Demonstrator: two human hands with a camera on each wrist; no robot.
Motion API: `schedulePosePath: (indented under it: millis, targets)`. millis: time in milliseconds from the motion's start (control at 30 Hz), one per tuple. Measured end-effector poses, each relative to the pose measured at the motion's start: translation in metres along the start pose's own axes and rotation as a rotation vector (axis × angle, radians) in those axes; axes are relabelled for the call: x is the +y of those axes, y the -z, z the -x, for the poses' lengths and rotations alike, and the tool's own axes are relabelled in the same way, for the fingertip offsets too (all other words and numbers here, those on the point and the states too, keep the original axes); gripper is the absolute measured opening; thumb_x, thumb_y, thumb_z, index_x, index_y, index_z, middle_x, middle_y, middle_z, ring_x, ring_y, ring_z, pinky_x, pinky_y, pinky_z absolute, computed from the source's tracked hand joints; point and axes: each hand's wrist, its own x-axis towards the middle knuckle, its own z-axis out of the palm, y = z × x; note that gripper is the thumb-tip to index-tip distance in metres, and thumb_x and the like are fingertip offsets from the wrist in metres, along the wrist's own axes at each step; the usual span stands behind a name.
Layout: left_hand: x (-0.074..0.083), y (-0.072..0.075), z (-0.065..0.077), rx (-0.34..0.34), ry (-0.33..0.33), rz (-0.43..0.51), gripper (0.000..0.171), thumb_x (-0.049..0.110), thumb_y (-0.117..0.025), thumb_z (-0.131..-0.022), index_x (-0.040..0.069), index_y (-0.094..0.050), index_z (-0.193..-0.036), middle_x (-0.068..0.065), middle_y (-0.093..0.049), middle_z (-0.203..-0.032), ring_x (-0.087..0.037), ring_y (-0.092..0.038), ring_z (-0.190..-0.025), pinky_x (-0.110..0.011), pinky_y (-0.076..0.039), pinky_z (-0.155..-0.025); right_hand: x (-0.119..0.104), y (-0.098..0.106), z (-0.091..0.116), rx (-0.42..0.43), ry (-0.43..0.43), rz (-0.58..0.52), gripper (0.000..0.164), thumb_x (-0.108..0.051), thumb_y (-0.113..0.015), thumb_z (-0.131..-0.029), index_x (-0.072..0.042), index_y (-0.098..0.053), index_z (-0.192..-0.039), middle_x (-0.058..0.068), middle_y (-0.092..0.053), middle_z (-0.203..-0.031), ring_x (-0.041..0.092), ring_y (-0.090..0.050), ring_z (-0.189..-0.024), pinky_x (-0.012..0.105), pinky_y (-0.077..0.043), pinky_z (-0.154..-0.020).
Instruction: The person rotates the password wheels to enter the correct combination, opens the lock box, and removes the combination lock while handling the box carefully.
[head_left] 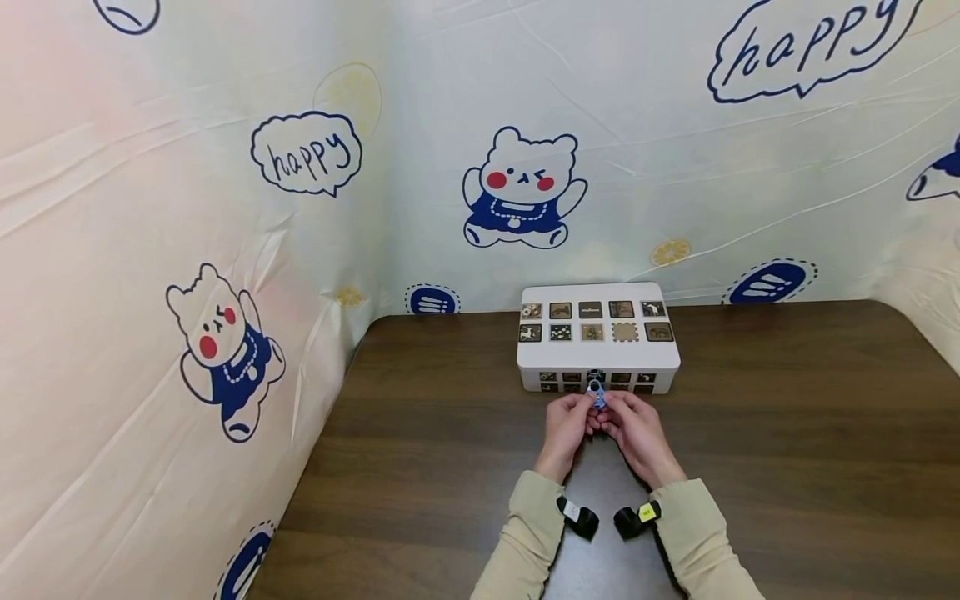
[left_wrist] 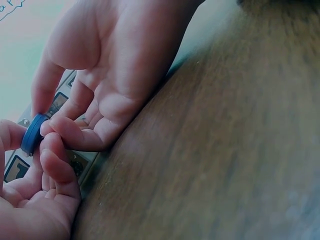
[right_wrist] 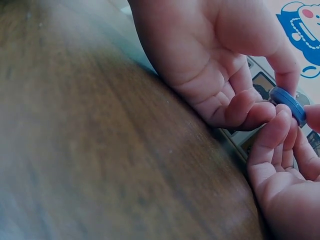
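Observation:
A small blue padlock (head_left: 597,398) with a light loop at its top is held between both hands, just before the front of the white box (head_left: 600,358). My left hand (head_left: 566,429) pinches it from the left, thumb above and fingers curled below. From the right, my right hand (head_left: 637,433) pinches the same padlock, and the fingertips of the two hands meet under it. The loop overlaps the box's dark front latch (head_left: 596,375) in the head view. In the left wrist view the padlock (left_wrist: 32,135) shows edge-on, its face mostly hidden by fingers.
The box is closed and decorated with rows of small dark square pictures. It stands near the back edge of the dark wooden table (head_left: 427,467). Behind and to the left hangs a pale printed cloth (head_left: 420,183). Each wrist carries a black strap mount (head_left: 581,521).

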Motion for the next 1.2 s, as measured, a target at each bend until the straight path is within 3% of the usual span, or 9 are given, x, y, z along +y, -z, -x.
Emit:
schedulePosePath:
  millis: [433,767,1000,1200]
  targets:
    - [0.0017,-0.0025,0.0016,0.045,0.005,-0.061,0.026,0.021,-0.063,-0.089,0.0,-0.069,-0.077,0.003,-0.057,-0.058,-0.006,-0.051,-0.048,-0.017,-0.041,-0.046,-0.0004,-0.0021,0.001,0.021,0.008,0.026,0.011,-0.01,-0.052,-0.099,-0.012,-0.061,-0.092,-0.002,-0.06,-0.08,0.008,-0.058,-0.07,0.021,-0.053,-0.066]
    - [-0.0006,-0.001,0.002,0.021,-0.002,-0.079,0.031,0.028,-0.064,-0.091,-0.001,-0.069,-0.08,0.003,-0.058,-0.06,-0.006,-0.052,-0.049,-0.018,-0.042,-0.047,-0.0012,-0.0023,0.0019,0.032,-0.003,0.023,0.012,-0.009,-0.051,-0.099,-0.011,-0.061,-0.092,-0.003,-0.06,-0.08,0.008,-0.058,-0.07,0.021,-0.053,-0.066]
    - [-0.0038,0.0003,-0.0006,0.016,-0.005,-0.057,0.03,0.027,-0.064,-0.091,-0.001,-0.069,-0.081,0.003,-0.057,-0.06,-0.006,-0.053,-0.049,-0.018,-0.043,-0.047,-0.0018,-0.0027,0.0019,0.039,-0.009,0.022,0.014,-0.008,-0.049,-0.099,-0.01,-0.061,-0.092,-0.002,-0.059,-0.08,0.008,-0.058,-0.07,0.021,-0.053,-0.065]
    - [-0.0071,0.0024,-0.0042,0.009,-0.001,0.035,0.027,0.024,-0.061,-0.093,0.0,-0.066,-0.081,0.001,-0.057,-0.058,-0.007,-0.052,-0.049,-0.019,-0.044,-0.047,-0.0024,-0.003,0.0013,0.046,-0.02,0.024,0.013,-0.008,-0.048,-0.099,-0.01,-0.06,-0.094,-0.002,-0.059,-0.081,0.008,-0.056,-0.07,0.019,-0.052,-0.065]
